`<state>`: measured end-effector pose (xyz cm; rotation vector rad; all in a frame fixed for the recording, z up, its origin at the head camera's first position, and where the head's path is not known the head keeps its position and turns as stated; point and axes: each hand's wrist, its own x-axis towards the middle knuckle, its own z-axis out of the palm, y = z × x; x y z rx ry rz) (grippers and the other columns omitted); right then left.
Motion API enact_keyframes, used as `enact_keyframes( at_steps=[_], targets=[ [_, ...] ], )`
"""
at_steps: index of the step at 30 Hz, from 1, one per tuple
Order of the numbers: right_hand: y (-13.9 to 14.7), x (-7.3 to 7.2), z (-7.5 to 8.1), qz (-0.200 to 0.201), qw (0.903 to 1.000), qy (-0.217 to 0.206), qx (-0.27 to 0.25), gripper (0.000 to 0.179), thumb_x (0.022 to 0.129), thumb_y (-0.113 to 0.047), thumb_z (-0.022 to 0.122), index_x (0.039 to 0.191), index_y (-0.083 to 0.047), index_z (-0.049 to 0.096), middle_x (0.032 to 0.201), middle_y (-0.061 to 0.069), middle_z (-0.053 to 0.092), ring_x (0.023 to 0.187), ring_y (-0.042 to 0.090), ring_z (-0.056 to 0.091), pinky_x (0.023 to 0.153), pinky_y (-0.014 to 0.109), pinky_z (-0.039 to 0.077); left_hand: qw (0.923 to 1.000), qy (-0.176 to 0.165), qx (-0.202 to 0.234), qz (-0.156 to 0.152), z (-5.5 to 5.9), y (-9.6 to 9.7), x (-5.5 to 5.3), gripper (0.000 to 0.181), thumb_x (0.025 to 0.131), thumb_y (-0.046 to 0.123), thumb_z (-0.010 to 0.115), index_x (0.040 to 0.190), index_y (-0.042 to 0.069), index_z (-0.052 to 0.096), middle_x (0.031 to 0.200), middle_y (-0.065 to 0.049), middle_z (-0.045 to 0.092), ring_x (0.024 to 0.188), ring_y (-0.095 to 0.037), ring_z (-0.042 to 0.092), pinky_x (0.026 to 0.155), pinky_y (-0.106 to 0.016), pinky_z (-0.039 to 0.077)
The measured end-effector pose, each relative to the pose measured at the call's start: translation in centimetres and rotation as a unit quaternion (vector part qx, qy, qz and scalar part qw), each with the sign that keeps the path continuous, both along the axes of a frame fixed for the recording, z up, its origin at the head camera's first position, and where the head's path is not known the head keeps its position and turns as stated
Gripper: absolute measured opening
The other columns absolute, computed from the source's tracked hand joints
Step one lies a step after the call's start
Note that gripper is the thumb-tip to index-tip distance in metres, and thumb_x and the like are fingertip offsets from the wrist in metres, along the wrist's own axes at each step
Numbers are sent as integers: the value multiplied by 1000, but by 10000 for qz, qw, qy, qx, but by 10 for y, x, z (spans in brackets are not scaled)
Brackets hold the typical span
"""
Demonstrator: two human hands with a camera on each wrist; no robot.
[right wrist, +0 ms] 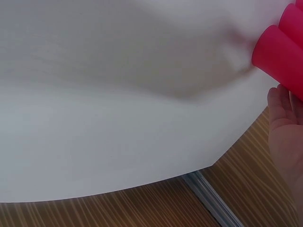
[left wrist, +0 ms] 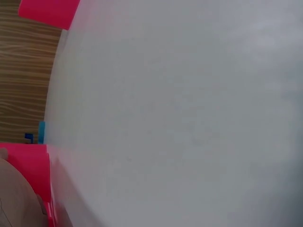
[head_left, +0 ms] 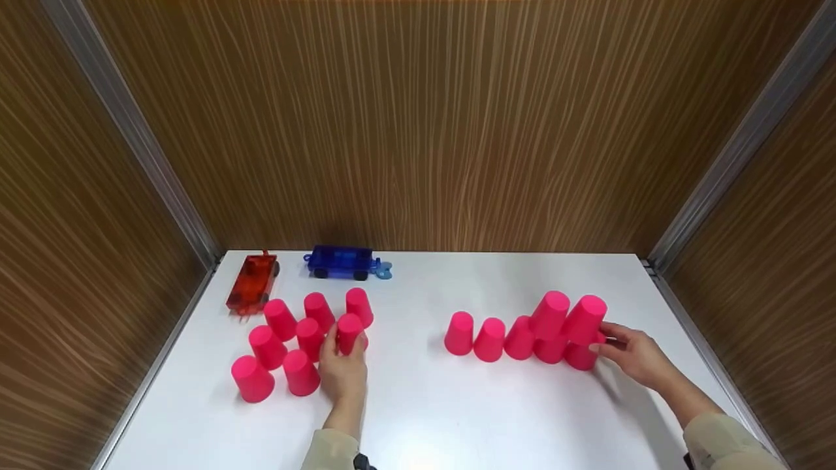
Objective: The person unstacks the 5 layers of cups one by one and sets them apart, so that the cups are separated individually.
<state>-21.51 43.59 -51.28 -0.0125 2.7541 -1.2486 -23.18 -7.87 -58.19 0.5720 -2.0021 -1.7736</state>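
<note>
On the left side of the table, my left hand (head_left: 345,373) grips an upside-down pink cup (head_left: 351,325), thumb on one side and fingers on the other. More pink shows just under that cup; whether it is a second cup is hard to tell. The left wrist view catches the gripped cup (left wrist: 33,168) at its lower left edge. At the right, my right hand (head_left: 637,356) touches the side of the end cup (head_left: 580,358) with fairly straight fingers. That cup belongs to a row of several upside-down cups, with two more cups (head_left: 550,314) standing on top.
Several loose upside-down pink cups (head_left: 268,347) stand left of my left hand. Behind them are a red toy wagon (head_left: 253,282) and a blue toy wagon (head_left: 341,262). Wood-grained panels (head_left: 431,130) enclose the white table (head_left: 418,405) at the back and both sides.
</note>
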Motion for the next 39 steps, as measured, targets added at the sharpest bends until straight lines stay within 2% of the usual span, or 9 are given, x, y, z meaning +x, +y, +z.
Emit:
enact_keyframes(
  at_steps=[6,14,20,23,26,28,33,36,39],
  targets=[
    [0,1,-2,49,10000,33,53,73,101,-31,76,154,8,46,147,33,55,128,50,61,93,36,61,9999,-18,-36,92,-2,0,0,65,96,17,82,155,17,55,151,-8,59,140,-31,54,104,-46,55],
    [1,2,-2,18,10000,-24,86,74,100,-32,76,155,7,45,147,32,55,129,50,60,94,36,61,9999,-22,-97,-11,-2,-1,3,68,96,19,81,157,20,53,153,-4,57,142,-29,53,104,-44,55],
    [2,3,-4,70,9999,88,89,71,101,-29,76,154,8,47,146,32,56,128,50,61,93,34,61,9996,-127,-232,-77,1,-1,7,74,96,21,82,161,23,47,159,-4,50,148,-30,45,104,-45,55],
    [1,3,-4,104,9998,132,86,70,101,-29,75,153,8,47,147,32,56,128,50,61,93,34,61,9994,-43,-345,-80,5,-1,9,77,94,20,83,162,21,46,161,-5,48,150,-30,41,105,-47,54],
    [0,3,-3,95,9998,135,75,70,101,-30,75,153,8,47,147,32,56,128,50,61,94,35,61,9985,147,-530,-73,15,0,12,80,93,20,85,163,20,45,161,-5,48,151,-29,40,107,-46,53],
    [0,2,-3,101,9998,140,60,70,101,-30,75,154,8,47,147,32,56,128,50,61,95,35,61,9971,332,-689,-48,26,3,13,81,92,20,86,163,17,45,160,-6,48,150,-29,41,108,-47,52],
    [0,0,0,113,9998,131,49,71,101,-30,75,154,7,47,148,32,55,129,50,60,95,35,61,9853,1222,-1191,-23,59,16,11,80,87,19,90,157,14,52,154,-8,54,146,-28,48,105,-50,54],
    [0,0,1,126,9998,113,53,71,101,-31,75,154,7,47,148,32,55,129,50,60,95,35,60,9740,1724,-1457,-206,78,30,9,77,86,22,92,154,15,56,152,-7,59,144,-26,52,106,-48,54],
    [1,0,1,128,9998,125,76,71,101,-30,75,154,7,47,148,32,55,129,50,60,95,35,60,9683,1893,-1506,-631,98,49,5,73,86,25,92,151,17,59,150,-6,61,142,-25,55,108,-46,53]
  ],
)
